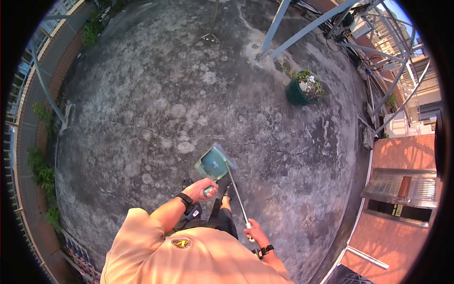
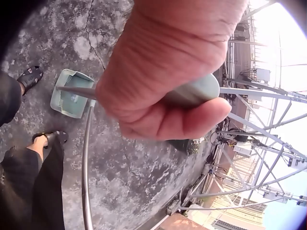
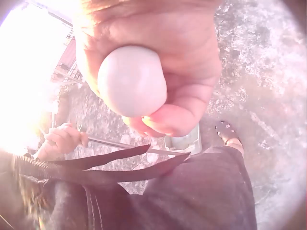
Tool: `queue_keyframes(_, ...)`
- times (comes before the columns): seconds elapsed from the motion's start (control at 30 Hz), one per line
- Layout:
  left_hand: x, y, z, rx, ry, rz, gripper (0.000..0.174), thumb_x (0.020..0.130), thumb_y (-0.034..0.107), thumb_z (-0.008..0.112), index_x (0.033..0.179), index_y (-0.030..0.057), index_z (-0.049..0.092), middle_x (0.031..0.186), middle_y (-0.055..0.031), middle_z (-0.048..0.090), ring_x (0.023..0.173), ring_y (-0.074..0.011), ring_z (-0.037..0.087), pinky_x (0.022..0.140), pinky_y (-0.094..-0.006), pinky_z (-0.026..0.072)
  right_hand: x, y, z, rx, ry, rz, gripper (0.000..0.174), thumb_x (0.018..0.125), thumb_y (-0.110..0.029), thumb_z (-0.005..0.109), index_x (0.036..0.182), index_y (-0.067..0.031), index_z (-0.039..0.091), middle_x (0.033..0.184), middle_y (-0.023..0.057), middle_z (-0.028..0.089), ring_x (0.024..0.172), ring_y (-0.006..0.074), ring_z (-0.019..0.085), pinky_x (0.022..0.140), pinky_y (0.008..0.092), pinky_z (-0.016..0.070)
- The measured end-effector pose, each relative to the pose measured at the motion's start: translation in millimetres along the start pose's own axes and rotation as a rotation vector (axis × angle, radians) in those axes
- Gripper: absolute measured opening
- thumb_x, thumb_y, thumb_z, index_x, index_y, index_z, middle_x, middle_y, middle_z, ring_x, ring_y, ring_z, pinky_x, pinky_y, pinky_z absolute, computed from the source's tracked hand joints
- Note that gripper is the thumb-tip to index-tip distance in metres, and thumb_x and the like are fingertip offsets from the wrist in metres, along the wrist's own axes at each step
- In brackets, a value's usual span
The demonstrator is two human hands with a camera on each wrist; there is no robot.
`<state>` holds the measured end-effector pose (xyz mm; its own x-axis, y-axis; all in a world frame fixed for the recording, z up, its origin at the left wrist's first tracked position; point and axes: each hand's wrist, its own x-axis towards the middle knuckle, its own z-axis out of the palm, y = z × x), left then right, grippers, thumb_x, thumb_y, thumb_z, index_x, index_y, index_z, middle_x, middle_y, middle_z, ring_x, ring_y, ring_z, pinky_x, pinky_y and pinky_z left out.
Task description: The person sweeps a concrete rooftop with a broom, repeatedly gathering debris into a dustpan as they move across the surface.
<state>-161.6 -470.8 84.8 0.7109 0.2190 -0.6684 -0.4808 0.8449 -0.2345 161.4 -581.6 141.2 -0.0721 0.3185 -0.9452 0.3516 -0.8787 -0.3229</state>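
My left hand point(image 1: 200, 189) grips the upper end of a long-handled dustpan. Its pale green pan point(image 1: 208, 166) is low over the concrete in front of my feet, with a small light-blue patch inside. In the left wrist view, fingers curl round the thick green-grey handle grip point(image 2: 204, 91). My right hand point(image 1: 256, 232) holds a broom by its white grip, whose rounded end point(image 3: 134, 81) fills the right wrist view. The broom's metal stick point(image 1: 239, 196) slants to the pan's right edge, where the bluish broom head point(image 1: 229, 159) looks blurred.
Weathered, cracked concrete point(image 1: 142, 104) spreads all around. A green plant pot point(image 1: 298, 93) stands ahead right, near grey metal struts point(image 1: 275, 23). A railing wall with plants point(image 1: 42, 170) runs along the left; a brick wall point(image 1: 402, 151) borders the right. My sandalled foot point(image 2: 53, 137) is near the pan.
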Motion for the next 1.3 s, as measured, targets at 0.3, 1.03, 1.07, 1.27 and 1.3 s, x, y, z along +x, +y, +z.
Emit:
queue_keyframes(0.3,1.5,-25.0,22.4,-0.247,0.136,0.039,0.019,0.081,0.006,0.045,0.065,0.0053,0.035,0.056,-0.0012,0.037,0.038,-0.0049,0.031,0.029,-0.0167,0.0221,147.4,-183.1,-110.9,-0.325,0.065,-0.406,0.051,0.067,-0.001,0.054,0.114,0.006,0.036,0.066,0.0072,0.049,0.045,0.0138,0.05,0.041,0.0272,0.039)
queue_keyframes(1.03,18.9,-33.0,28.0,-0.307,0.054,0.132,0.012,0.08,0.005,0.048,0.075,0.0067,0.038,0.058,-0.0006,0.043,0.039,-0.0055,0.038,0.032,-0.0171,0.0302,33.8,-40.2,-129.4,-0.481,-0.18,-0.042,0.051,0.069,-0.005,0.057,0.116,0.0032,0.038,0.069,0.0059,0.05,0.049,0.0127,0.05,0.044,0.0279,0.0393)
queue_keyframes(1.07,15.8,-33.3,31.3,-0.32,0.033,0.136,0.012,0.08,0.005,0.048,0.075,0.0067,0.038,0.058,-0.0006,0.043,0.039,-0.0055,0.038,0.032,-0.0171,0.0302,31.2,-46.9,-126.5,-0.504,-0.17,-0.038,0.051,0.069,-0.005,0.057,0.116,0.0032,0.038,0.069,0.0059,0.05,0.049,0.0127,0.05,0.044,0.0279,0.0393)
queue_keyframes(1.27,11.5,-49.4,29.5,-0.384,-0.002,0.285,0.013,0.078,0.003,0.049,0.072,0.0066,0.038,0.059,-0.0008,0.043,0.04,-0.0046,0.038,0.031,-0.0175,0.0281,69.7,-143.9,-81.9,-0.498,-0.098,-0.262,0.039,0.069,-0.005,0.055,0.105,0.004,0.042,0.065,0.0044,0.049,0.048,0.0119,0.05,0.043,0.026,0.0385)
queue_keyframes(1.3,2.8,-52.3,30.7,-0.41,-0.017,0.326,0.014,0.078,0.003,0.049,0.071,0.0064,0.038,0.058,-0.0012,0.043,0.04,-0.0052,0.038,0.03,-0.0175,0.0276,79.8,-169.9,-73.6,-0.533,-0.092,-0.284,0.038,0.068,-0.006,0.055,0.103,0.004,0.043,0.064,0.0046,0.05,0.048,0.0121,0.05,0.043,0.026,0.0386)
